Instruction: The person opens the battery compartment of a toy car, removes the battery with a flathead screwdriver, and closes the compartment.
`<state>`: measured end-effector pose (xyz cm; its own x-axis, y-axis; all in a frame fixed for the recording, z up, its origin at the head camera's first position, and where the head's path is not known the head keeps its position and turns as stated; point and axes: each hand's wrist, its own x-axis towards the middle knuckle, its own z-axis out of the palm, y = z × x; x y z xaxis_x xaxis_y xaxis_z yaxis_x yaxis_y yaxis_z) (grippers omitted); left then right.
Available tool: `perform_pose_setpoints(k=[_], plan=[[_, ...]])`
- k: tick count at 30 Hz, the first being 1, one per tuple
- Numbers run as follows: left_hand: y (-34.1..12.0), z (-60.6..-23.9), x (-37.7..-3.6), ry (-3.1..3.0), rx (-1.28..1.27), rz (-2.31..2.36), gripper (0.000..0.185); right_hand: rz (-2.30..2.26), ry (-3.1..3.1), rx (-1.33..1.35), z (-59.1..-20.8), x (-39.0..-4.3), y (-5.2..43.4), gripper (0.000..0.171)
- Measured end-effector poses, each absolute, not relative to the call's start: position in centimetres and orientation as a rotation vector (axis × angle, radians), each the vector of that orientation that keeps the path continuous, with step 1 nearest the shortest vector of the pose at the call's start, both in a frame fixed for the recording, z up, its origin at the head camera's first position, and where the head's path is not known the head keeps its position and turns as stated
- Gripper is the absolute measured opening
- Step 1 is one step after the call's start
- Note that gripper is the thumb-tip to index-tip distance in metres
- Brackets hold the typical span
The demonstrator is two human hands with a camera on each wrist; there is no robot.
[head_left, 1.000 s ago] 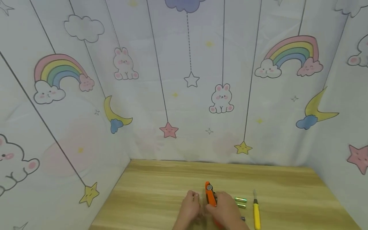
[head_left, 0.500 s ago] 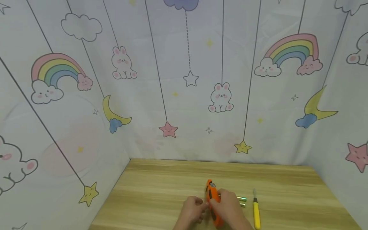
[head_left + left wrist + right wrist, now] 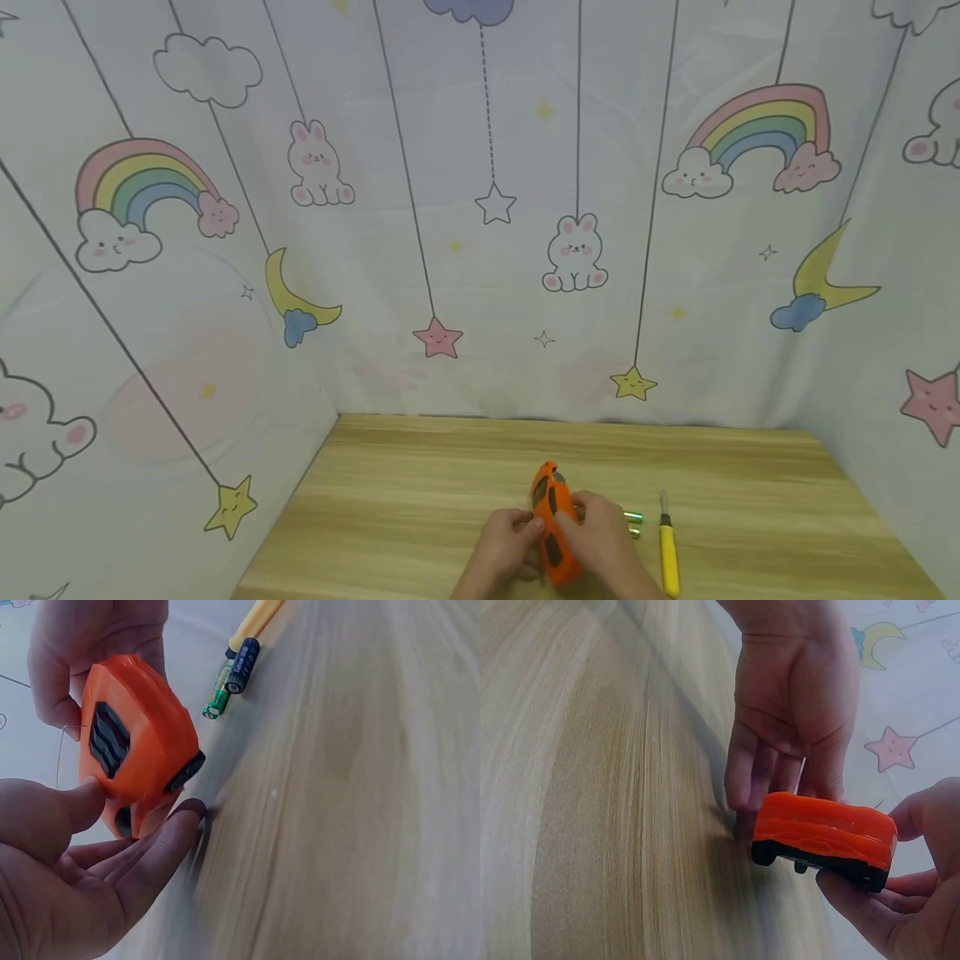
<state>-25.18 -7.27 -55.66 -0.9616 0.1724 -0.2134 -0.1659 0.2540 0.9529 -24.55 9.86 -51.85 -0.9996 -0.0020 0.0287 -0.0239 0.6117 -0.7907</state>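
An orange toy car (image 3: 567,568) with black windows is held up on its side just above the wooden table, between both hands. My right hand (image 3: 606,535) grips it from the right, thumb on one side and fingers on the other. From the left, my left hand (image 3: 501,540) pinches the car's end; in the left wrist view its thumb presses the orange body (image 3: 157,731) and its fingers lie beneath. The car's black underside (image 3: 821,860) shows in the right wrist view. A thin wire (image 3: 60,754) loops beside the car in the left wrist view.
Green batteries (image 3: 633,517) lie just right of my right hand, partly hidden by it. A dark battery (image 3: 243,666) is beside them in the left wrist view. Farther right lies a yellow-handled screwdriver (image 3: 669,557). Printed white cloth (image 3: 495,392) walls the table's back and sides.
The car has been turned so its windowed top faces up more, and its far end has risen slightly. My left hand has come in from beside it and taken hold of it.
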Motion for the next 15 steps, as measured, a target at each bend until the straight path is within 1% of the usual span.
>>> perform_pose_setpoints(k=[5,10,15], plan=[[-7.02,-55.73,-25.35,2.167,0.018,1.883,0.043,1.434,-2.747,0.009,-52.37,-24.58,9.89,0.035],[-6.93,-55.75,-25.41,2.124,-0.031,1.935,0.046,1.47,-2.744,0.005,-52.71,-24.58,9.97,0.04],[-6.98,-55.77,-25.45,2.158,-0.049,1.947,0.049,1.464,-2.745,0.066,-52.8,-24.48,10.1,0.041]])
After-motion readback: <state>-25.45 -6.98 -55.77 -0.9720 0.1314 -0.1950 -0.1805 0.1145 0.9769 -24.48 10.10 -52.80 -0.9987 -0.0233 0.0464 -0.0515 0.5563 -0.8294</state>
